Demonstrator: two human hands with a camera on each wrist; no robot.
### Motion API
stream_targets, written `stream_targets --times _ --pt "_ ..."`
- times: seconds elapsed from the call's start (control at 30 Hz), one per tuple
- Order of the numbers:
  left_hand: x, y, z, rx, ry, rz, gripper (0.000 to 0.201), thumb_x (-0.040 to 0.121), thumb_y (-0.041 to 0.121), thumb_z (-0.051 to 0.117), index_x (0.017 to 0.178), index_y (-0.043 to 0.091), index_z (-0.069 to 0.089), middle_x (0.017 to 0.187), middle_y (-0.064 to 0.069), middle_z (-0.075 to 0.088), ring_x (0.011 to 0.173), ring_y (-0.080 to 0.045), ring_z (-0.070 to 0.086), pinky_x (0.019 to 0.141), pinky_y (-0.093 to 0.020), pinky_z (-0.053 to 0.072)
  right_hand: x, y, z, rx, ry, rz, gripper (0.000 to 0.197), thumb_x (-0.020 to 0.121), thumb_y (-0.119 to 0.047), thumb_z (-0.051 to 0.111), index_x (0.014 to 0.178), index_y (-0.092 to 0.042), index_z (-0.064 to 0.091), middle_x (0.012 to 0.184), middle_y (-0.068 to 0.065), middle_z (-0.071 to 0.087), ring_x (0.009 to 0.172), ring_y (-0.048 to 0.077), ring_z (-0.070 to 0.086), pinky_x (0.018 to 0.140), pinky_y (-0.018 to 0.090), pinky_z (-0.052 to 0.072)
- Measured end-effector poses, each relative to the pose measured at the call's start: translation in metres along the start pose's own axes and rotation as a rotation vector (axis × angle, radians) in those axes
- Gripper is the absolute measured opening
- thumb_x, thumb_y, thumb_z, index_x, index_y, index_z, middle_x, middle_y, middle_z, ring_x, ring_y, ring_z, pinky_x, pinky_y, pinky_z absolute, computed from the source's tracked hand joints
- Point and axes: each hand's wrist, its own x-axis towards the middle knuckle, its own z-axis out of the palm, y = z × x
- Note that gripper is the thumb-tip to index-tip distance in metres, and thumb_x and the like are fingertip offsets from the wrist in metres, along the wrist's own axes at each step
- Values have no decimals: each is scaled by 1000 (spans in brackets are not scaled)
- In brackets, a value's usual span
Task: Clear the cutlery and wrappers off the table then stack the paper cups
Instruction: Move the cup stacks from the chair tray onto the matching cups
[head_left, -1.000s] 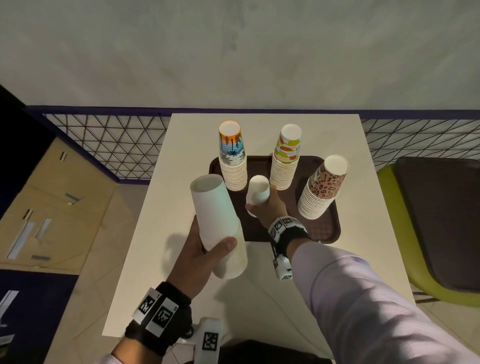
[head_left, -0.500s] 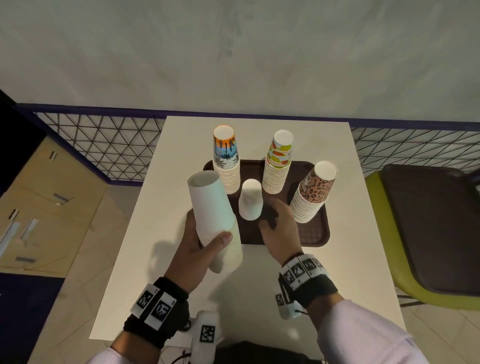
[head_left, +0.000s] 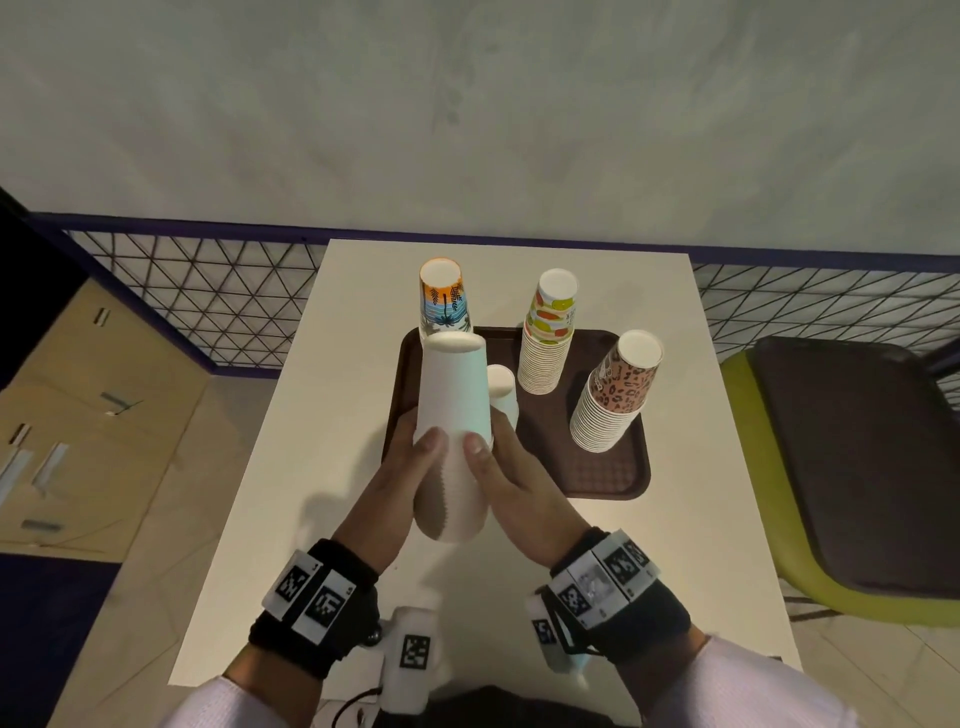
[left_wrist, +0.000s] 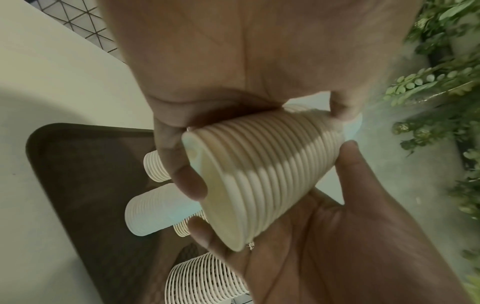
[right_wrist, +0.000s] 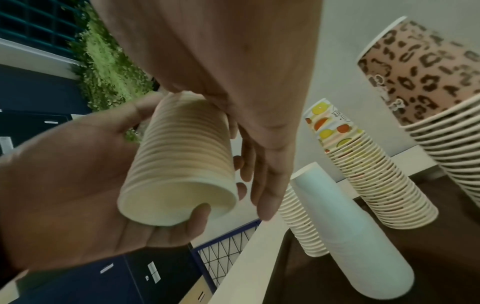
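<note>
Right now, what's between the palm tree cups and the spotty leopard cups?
In the head view, the fruit-print cup stack stands between the palm tree cups and the leopard cups, on the brown tray.

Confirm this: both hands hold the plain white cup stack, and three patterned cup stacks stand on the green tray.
One thing is wrong: the tray is dark brown, not green, as the head view shows. The rest stands: the left hand and right hand hold the white cup stack, and three patterned stacks stand on it.

Beyond my hands I see a plain white cup stack (head_left: 455, 415) over a dark brown tray (head_left: 597, 467), then palm-sunset (head_left: 442, 304), fruit-print (head_left: 551, 317) and leopard-spot stacks (head_left: 623, 384).
</note>
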Motion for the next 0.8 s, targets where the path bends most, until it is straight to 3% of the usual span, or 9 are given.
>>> stream_targets --times 0.13,0.2,0.33,0.4,0.47,0.57,0.7,0.8 --pt "3 0 -1 -47 16 -25 59 86 72 46 136 42 54 130 5 68 124 -13 62 112 -47 43 4 5 0 -51 -22 21 66 91 -67 54 146 -36 36 129 -16 63 122 10 62 103 46 52" --pt "4 -2 0 -37 22 -20 65 82 77 45 136 42 55 129 7 68 123 -10 62 111 -44 44 6 7 -1 -77 -10 28 74 85 -69 62 144 -33 36 127 -13 63 118 12 64 99 46 55" --pt "6 -3 -5 -17 62 -18 84 70 90 54 135 38 55 125 10 68 122 -7 62 112 -44 43 8 12 -1 2 23 69 70 80 -51 77 137 -35 40 119 -13 64 113 11 65 96 46 57" --pt "6 -2 -6 26 43 -10 62 83 82 47 130 44 59 125 12 68 122 -7 62 109 -41 45 10 11 0 64 41 77 69 77 -45 79 134 -40 42 120 -10 65 114 13 66 96 49 56" --pt "7 1 -6 60 35 5 39 95 64 34 119 55 63 124 13 69 119 -5 63 103 -36 49 14 10 -1 139 66 69 73 77 -39 80 139 -39 41 122 -7 66 116 17 65 96 55 56" --pt "9 2 -13 63 76 24 41 94 59 30 119 54 63 119 10 71 112 -12 67 86 -36 58 23 7 -9 265 153 41 78 78 -34 79 145 -32 38 130 2 62 122 24 62 95 61 55" --pt "11 -1 -26 65 183 8 53 89 60 40 134 35 55 125 -5 63 113 -25 66 85 -45 59 39 -5 -28 181 312 -38 68 79 -40 77 137 -31 41 126 0 64 120 18 63 98 56 54" --pt "13 -3 -34 194 196 40 53 84 64 55 131 39 56 130 -1 59 111 -21 66 81 -36 59 57 -13 -40 41 431 -107 64 88 -39 71 139 -24 36 124 -3 62 115 10 62 102 43 53"
